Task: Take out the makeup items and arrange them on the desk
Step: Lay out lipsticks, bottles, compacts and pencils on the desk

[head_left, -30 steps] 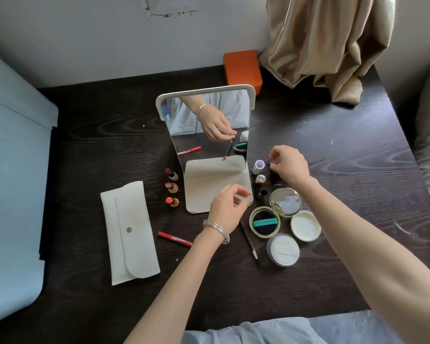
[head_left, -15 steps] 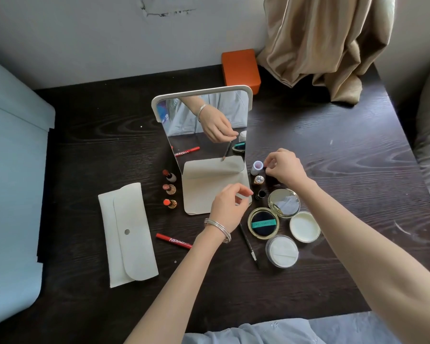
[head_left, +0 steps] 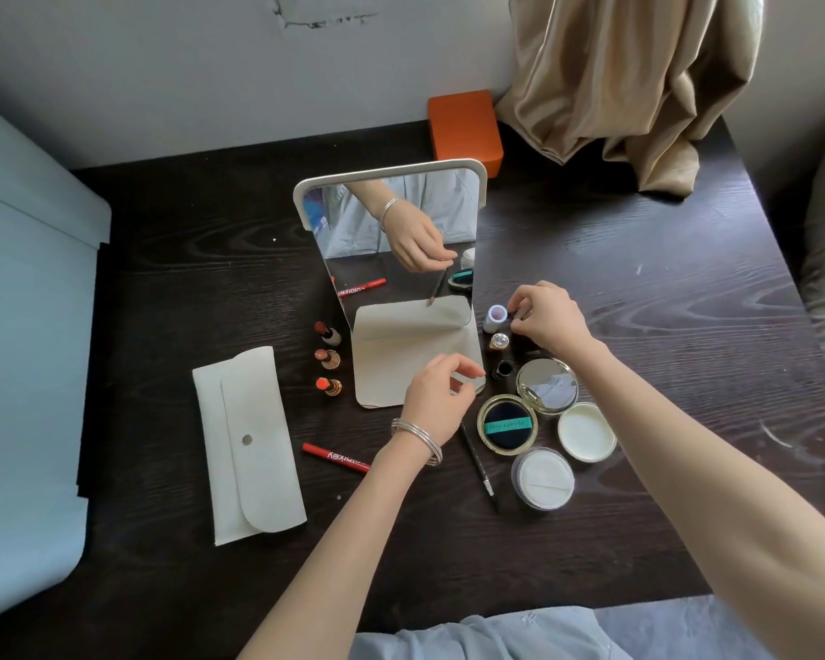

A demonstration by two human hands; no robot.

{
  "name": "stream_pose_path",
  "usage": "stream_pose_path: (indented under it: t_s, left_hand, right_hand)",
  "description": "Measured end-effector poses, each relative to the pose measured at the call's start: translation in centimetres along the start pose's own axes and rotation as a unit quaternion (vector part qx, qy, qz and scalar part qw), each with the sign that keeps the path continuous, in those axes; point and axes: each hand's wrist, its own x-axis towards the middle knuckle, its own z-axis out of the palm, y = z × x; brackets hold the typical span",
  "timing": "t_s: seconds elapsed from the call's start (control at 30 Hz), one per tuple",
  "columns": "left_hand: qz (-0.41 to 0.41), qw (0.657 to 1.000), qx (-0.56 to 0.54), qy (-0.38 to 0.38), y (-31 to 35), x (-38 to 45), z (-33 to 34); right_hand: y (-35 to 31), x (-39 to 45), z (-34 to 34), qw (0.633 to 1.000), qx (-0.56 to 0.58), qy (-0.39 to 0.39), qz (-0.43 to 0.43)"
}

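Dark wood tabletop (head_left: pixel 639 288) is set with a mirror (head_left: pixel 391 221). Something small and dark, beside a white cap (head_left: pixel 495 316), is pinched by the right hand (head_left: pixel 551 319). A thin pencil (head_left: pixel 478 462) is held in the curled left hand (head_left: pixel 437 397). Three lipsticks (head_left: pixel 327 358) are lined up left of the mirror; an open cushion compact (head_left: pixel 508 423) lies right.

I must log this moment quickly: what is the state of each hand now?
Left hand: fingers curled, pinching the thin black pencil at its upper end.
Right hand: fingers curled on a small dark item, mostly hidden.
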Motion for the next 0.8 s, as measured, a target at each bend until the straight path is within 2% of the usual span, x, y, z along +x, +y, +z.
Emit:
stream_pose_path:
  t_s: [0.53, 0.6, 0.7, 0.8]
  left_hand:
    - [-0.004, 1.0, 0.004, 0.002, 0.2, -0.2, 0.1]
    - [-0.003, 1.0, 0.003, 0.003, 0.3, -0.2, 0.0]
    - [-0.003, 1.0, -0.002, 0.007, 0.0, -0.6, -0.5]
    - [-0.006, 1.0, -0.011, 0.006, -0.8, -1.4, -1.4]
  right_hand:
    - [0.2, -0.9, -0.3, 0.999, -0.044, 0.0, -0.006]
    - [0.0, -1.6, -0.7, 0.998, -0.053, 0.021, -0.012]
    - [-1.0, -3.8, -1.5, 0.996, -0.005, 0.087, -0.018]
    - [-2.6, -7.1, -1.6, 0.99, 0.082, 0.117, -0.012]
